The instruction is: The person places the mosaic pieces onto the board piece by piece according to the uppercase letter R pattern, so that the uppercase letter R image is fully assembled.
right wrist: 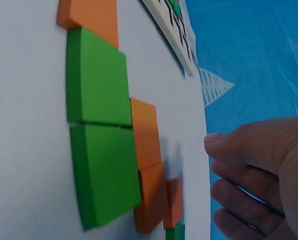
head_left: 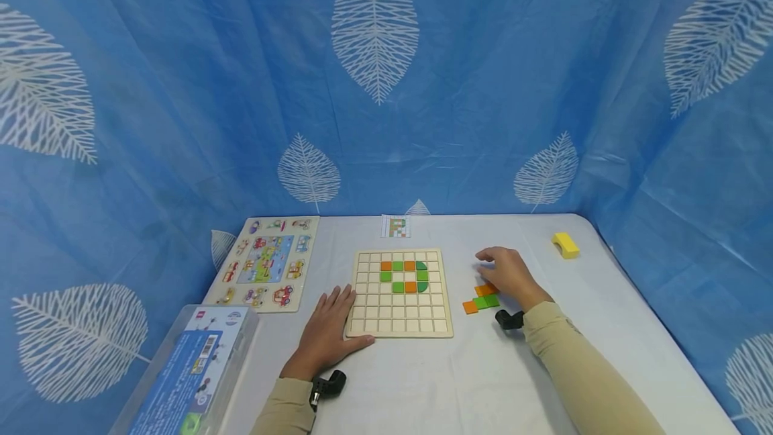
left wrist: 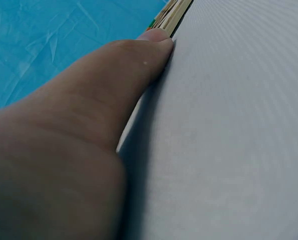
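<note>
A wooden grid board [head_left: 401,317] lies flat on the white table, with orange and green tiles [head_left: 397,286] set in its upper squares, two green ones with rounded corners. My left hand [head_left: 326,327] rests spread at its lower left corner, fingers along the left side and thumb [left wrist: 138,55] against the front edge. To the right of the board, my right hand [head_left: 507,274] hovers over loose square tiles [head_left: 486,302], its fingers loosely bent and nothing between them. Those green tiles [right wrist: 101,82] and orange tiles [right wrist: 146,132] lie close together on the cloth in the right wrist view.
Behind the board lies a small pattern card [head_left: 396,226]. A vehicle picture puzzle [head_left: 266,264] is at the left, with a clear plastic box [head_left: 193,368] in front of it. A yellow arch block [head_left: 565,246] sits at the far right. Blue curtain [head_left: 447,119] encloses the table.
</note>
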Available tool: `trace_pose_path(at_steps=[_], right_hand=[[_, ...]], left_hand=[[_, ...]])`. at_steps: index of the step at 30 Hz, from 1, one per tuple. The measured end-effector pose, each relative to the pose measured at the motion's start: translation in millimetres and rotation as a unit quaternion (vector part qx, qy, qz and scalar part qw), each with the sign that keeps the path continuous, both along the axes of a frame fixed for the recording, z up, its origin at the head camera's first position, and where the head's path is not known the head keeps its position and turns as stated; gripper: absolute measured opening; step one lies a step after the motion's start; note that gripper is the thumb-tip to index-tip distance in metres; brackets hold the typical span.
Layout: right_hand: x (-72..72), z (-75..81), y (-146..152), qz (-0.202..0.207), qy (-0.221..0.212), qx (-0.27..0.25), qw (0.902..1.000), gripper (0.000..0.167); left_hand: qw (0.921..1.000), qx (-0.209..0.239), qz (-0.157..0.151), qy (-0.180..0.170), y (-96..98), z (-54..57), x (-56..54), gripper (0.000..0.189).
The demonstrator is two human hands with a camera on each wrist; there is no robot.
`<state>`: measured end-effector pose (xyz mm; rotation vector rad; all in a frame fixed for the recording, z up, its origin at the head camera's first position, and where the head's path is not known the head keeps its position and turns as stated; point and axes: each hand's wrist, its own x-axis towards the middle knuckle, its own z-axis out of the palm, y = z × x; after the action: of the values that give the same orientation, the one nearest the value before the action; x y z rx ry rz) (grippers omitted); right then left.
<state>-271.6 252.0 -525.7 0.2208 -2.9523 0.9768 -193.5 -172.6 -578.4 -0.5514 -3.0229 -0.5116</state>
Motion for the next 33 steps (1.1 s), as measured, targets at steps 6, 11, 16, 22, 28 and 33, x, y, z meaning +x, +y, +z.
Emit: trace_pose_path(at_steps=[6,11,16,22,28,33], right_hand=[[1.2,3.1,12.3,0.004,-0.014,0.003,0.9999,0.035],[2.7,3.9,20.4,0.006,-0.021,0.002,0.9998,0.036],[3.7,3.1,24.8,0.005,-0.031,0.007,0.9995,0.037],[4.9,3.1,26.6,0.005,-0.041,0.012,0.9991,0.037],[5.9,2.7,27.9,0.008,-0.047,0.010,0.9988,0.038],[5.8,3.1,27.4,0.011,-0.048,0.009,0.9988,0.038]], left_hand=[[0.9999,0.012,-0.003,0.010,0.0,0.2,0.8,0.114],[0.9997,0.016,-0.005,0.018,-0.2,1.8,1.5,0.113],[1.0000,0.004,-0.003,0.006,-0.2,2.2,2.1,0.114],[0.9998,0.015,-0.005,0.011,0.2,0.4,3.4,0.113],[0.9999,0.007,-0.006,0.010,-0.6,-1.2,2.6,0.114],[0.9999,0.008,-0.006,0.006,-0.6,0.5,2.1,0.114]])
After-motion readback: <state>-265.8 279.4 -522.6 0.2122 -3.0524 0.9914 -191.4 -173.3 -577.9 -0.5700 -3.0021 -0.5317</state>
